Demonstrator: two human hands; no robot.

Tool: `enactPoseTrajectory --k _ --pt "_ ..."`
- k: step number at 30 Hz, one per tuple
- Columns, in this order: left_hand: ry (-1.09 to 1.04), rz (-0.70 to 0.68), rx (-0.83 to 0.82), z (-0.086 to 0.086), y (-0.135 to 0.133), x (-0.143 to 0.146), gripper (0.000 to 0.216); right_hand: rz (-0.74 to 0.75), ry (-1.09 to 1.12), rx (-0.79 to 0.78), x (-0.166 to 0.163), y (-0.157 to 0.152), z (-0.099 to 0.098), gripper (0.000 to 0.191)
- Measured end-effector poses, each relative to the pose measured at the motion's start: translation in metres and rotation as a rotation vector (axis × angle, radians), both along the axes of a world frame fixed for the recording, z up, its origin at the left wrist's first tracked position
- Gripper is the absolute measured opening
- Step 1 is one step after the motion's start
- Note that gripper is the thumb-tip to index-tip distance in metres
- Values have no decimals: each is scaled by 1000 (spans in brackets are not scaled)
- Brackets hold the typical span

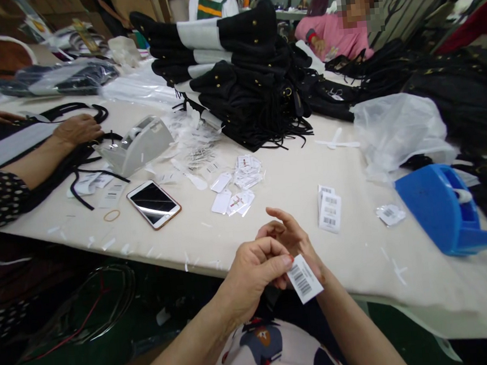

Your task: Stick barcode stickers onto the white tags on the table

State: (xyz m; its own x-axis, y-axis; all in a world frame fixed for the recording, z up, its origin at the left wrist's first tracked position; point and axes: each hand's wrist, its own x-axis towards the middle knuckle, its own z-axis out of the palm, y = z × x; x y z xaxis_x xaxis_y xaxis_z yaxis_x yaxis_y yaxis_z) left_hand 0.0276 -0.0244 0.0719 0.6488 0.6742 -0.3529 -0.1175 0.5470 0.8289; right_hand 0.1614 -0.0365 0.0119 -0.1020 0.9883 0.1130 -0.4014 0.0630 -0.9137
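Note:
My left hand (261,263) pinches a small white barcode label (305,279) between thumb and forefinger, just over the table's near edge. Behind it is my right hand (291,234), its index finger raised and the others loosely curled. I see nothing held in it, though its lower part is hidden by my left hand and the label. Beyond both hands, on the table, lie small white hang tags (247,173) in a loose pile. Right of my hands are strips of barcode labels (329,212), and farther right a small plastic packet (390,214).
A tall stack of black fringed bags (233,64) stands at the back. A phone (154,204) and a grey tape dispenser (142,145) are on the left, beside a co-worker's hand (77,129). A blue tape dispenser (440,211) and a clear plastic bag (403,129) sit right.

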Motion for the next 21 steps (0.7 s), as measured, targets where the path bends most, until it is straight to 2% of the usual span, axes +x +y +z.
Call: enactPoseTrajectory --k 3,6,13,18,21 --pt "5 32 -6 -1 0 1 19 6 3 0 0 0 -3 96" --pt "19 43 -24 -2 -1 2 18 8 11 0 0 -1 -5 99" --pt "-39 76 -84 -4 2 3 15 -37 -62 -78 -2 0 -7 79" --pt "-60 161 -137 -8 1 -2 15 -118 -147 -48 -4 -4 -6 69" --pt "-70 180 -185 -12 -1 -7 19 -171 -214 -38 0 -5 -12 58"
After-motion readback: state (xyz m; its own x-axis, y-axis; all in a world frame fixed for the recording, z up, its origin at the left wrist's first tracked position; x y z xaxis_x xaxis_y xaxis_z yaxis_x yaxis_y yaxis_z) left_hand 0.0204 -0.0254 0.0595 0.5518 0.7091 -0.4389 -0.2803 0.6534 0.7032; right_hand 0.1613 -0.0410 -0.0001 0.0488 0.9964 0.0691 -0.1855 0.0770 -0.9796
